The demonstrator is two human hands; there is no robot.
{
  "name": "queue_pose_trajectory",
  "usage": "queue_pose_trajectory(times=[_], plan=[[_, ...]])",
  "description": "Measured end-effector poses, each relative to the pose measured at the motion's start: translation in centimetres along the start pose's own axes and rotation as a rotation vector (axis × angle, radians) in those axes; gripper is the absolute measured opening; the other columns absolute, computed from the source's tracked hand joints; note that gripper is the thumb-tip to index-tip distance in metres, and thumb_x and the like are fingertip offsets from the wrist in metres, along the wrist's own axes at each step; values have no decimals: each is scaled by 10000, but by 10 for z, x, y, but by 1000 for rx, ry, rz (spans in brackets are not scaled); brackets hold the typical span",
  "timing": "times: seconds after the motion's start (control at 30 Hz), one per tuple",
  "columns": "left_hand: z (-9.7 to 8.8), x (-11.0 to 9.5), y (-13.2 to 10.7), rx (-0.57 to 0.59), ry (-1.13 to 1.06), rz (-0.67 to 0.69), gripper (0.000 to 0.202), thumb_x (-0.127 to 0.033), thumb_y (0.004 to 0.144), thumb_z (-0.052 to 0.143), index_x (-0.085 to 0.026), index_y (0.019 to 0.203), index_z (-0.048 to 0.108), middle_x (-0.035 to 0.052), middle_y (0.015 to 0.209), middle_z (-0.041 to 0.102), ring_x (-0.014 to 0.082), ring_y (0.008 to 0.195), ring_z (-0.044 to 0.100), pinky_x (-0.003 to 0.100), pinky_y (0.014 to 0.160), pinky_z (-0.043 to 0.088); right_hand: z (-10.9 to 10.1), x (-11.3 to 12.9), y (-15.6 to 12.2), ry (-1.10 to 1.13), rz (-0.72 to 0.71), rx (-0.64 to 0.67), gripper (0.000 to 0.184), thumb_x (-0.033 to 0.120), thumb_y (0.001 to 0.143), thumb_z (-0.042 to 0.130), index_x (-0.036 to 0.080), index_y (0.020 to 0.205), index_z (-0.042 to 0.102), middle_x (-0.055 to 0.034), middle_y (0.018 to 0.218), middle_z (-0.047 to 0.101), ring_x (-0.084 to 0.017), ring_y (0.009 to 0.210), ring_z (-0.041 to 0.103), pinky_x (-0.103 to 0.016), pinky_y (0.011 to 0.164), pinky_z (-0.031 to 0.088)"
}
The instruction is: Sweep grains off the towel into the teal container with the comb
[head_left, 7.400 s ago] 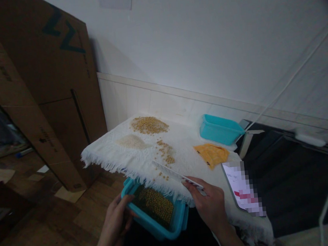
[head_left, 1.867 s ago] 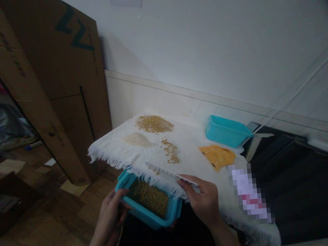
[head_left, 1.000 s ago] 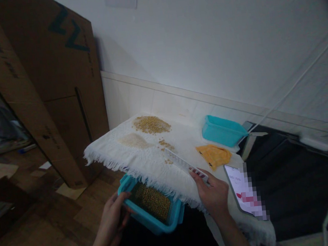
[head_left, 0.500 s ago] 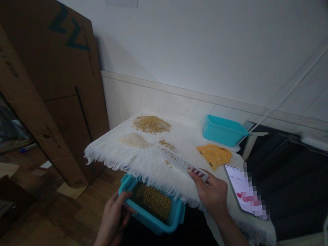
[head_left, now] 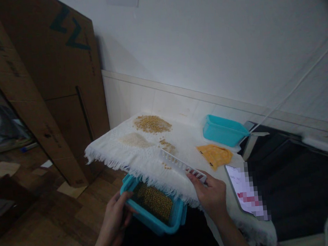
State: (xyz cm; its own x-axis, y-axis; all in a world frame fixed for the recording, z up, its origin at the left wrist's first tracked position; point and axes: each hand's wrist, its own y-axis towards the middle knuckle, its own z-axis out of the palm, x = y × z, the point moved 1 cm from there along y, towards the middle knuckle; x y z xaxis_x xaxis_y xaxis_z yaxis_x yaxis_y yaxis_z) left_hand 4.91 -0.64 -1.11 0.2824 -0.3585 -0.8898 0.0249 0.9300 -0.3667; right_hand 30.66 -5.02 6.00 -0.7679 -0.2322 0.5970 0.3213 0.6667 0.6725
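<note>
The white strip (head_left: pixel 179 164), clamped in the right hand (head_left: pixel 212 191), had been nudged toward eight o'clock with beans (head_left: pixel 166 167); at six o'clock, the blue tub (head_left: pixel 153 221) was gripped by the left hand (head_left: pixel 116 208)

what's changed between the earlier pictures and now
The right hand has moved the white slotted strip from near the fringed edge of the white cloth back in toward the scattered beans, which are fewer than at first. Nothing was newly grasped or let go. Unchanged: the left hand gripping the teal bin, the big bean pile and the second bin.
</note>
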Motion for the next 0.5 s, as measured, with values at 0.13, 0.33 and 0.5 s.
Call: queue_pose_trajectory(times=[0.13,0.33,0.5], plan=[[2,-2,-5,8,4,2,253,-427,721,708,-215,720,570,-28,402,614,42,257,325,142,298,151,0,4,-1,39,-27,44,218,374,877,703,196,879,829,-43,795,819,-212,678,792,-223,649,621],[4,-5,-7,16,-15,-10,258,-423,713,727,-213,728,577,-44,401,592,41,263,319,145,306,144,0,7,-3,50,-15,53,215,383,882,700,211,880,831,-35,787,818,-219,670,790,-241,637,628],[6,-7,-9,8,-15,-5,260,-430,706,728,-212,723,587,-27,407,605,44,264,324,147,304,150,-4,10,-1,39,-5,23,246,405,876,700,198,864,833,-49,787,817,-236,675,792,-264,645,639]])
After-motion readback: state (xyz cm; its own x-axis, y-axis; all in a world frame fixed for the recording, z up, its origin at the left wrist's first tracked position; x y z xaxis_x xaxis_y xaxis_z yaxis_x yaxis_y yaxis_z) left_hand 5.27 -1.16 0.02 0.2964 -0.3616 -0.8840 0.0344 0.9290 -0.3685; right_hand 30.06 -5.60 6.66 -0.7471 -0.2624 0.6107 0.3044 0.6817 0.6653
